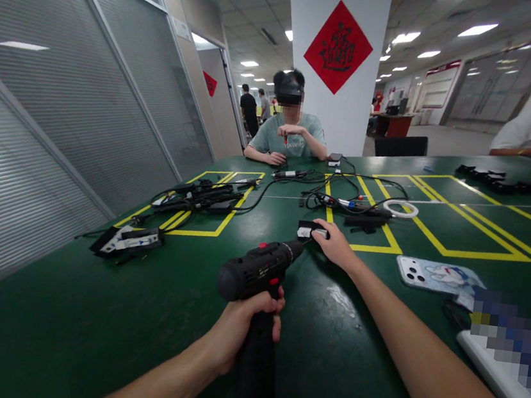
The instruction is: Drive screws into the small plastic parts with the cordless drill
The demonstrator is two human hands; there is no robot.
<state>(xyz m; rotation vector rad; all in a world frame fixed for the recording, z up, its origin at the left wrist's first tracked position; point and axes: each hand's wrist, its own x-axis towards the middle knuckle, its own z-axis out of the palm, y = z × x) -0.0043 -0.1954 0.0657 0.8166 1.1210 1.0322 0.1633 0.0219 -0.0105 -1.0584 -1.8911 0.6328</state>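
My left hand (pixel 250 323) is wrapped round the grip of a black cordless drill (pixel 257 270), whose chuck points forward and to the right. The front of the drill comes up to a small black block with a white label (pixel 307 232). My right hand (pixel 335 243) grips this block from its right side, fingers closed on it just above the table. Whether the drill's bit touches the block is too small to tell.
Black cables and tools (pixel 202 198) lie heaped at left. More cables, a screwdriver-like tool (pixel 342 203) and a white ring (pixel 400 209) lie ahead. A phone (pixel 440 276) rests at right. Across the green table (pixel 176 291) sits a person (pixel 298 129) wearing a headset.
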